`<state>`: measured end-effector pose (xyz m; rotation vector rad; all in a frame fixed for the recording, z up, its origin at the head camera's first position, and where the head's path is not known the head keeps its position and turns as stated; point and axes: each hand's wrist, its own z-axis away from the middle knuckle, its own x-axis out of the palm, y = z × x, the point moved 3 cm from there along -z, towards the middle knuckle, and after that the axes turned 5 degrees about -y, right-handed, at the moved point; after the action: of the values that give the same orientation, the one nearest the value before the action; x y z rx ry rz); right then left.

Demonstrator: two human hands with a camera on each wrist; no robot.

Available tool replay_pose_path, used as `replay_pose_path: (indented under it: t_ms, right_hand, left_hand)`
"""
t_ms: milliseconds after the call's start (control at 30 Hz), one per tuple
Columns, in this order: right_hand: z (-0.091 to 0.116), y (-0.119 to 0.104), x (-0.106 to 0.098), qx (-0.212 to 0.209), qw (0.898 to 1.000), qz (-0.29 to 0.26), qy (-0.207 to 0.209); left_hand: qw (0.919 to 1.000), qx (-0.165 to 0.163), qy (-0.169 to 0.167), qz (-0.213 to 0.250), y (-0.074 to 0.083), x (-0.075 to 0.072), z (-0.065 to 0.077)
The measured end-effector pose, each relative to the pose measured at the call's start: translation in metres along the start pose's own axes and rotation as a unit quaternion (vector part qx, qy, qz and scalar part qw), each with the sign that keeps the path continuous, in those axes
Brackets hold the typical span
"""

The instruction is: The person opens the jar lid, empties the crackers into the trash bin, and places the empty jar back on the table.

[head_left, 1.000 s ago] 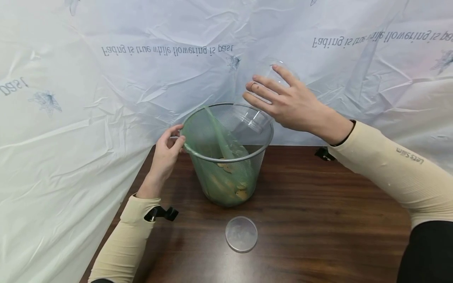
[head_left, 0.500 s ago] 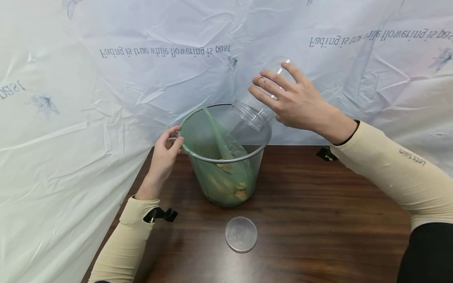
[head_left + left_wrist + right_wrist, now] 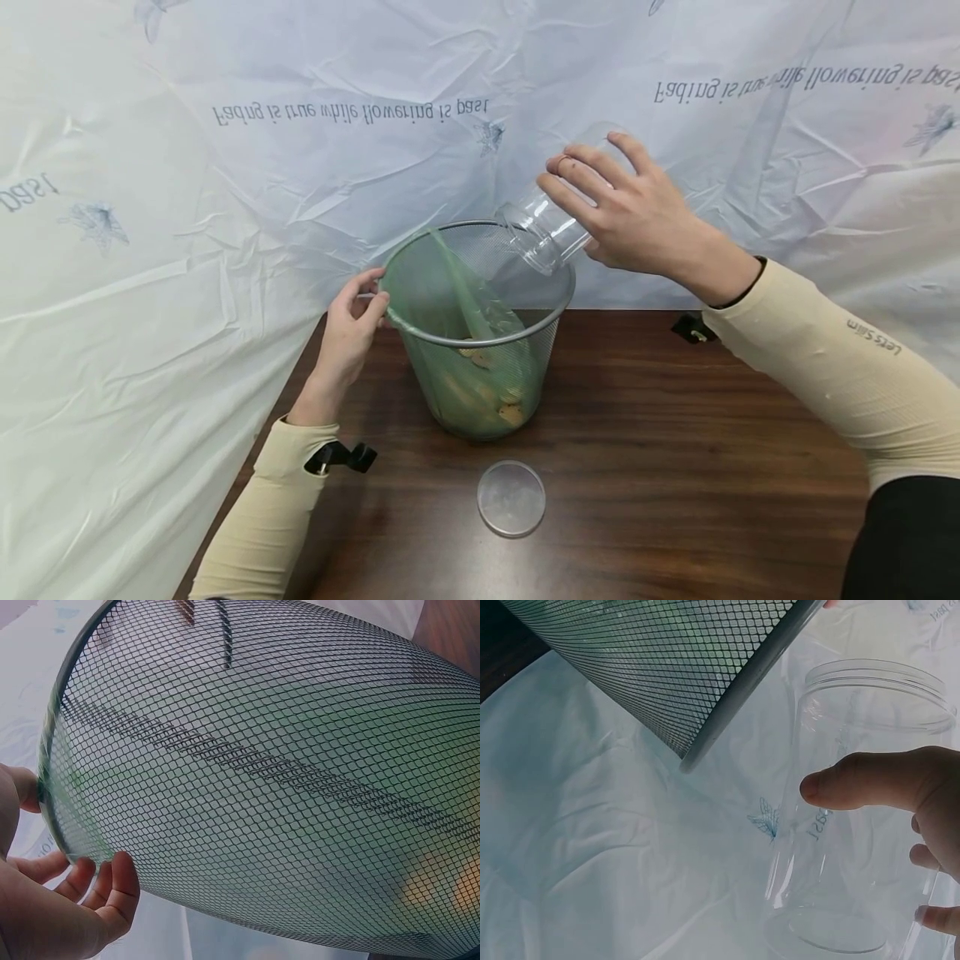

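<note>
A grey wire-mesh wastebasket [image 3: 491, 341] stands on the table, with a thin green plastic bag [image 3: 450, 367] inside it. Through the mesh, several round tan biscuit-like pieces [image 3: 512, 413] show at the bottom of the bag. My left hand [image 3: 351, 325] pinches the basket's left rim and the bag's edge between thumb and fingers. Above the right rim, my right hand [image 3: 622, 212] grips a clear plastic jar [image 3: 855, 847], tilted with its mouth toward the basket. No contents show in the jar in the right wrist view.
A round clear lid [image 3: 512, 498] lies on the dark wooden table [image 3: 675, 467] in front of the basket. Behind and to the left hangs a white printed plastic sheet [image 3: 360, 175], close to the basket's back.
My right hand has shifted slightly right and turned the jar, tipping it back toward level, with its mouth a little higher. The left hand, basket and lid have stayed in place.
</note>
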<state>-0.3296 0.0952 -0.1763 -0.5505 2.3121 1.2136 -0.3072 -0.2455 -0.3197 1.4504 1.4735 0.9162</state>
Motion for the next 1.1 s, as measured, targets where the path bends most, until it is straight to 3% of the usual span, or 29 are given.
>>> replay_pose_path:
  t_ms: [467,1100]
  right_hand:
    - [0.011,0.009,0.004,0.022,1.000,-0.017,-0.001]
    - [0.036,0.020,0.006,0.091,0.995,-0.035,0.008]
  left_hand:
    - [1.0000,-0.002,0.002,-0.002,0.001,0.002,-0.001]
    - [1.0000,-0.002,-0.001,-0.007,0.000,0.001,0.000]
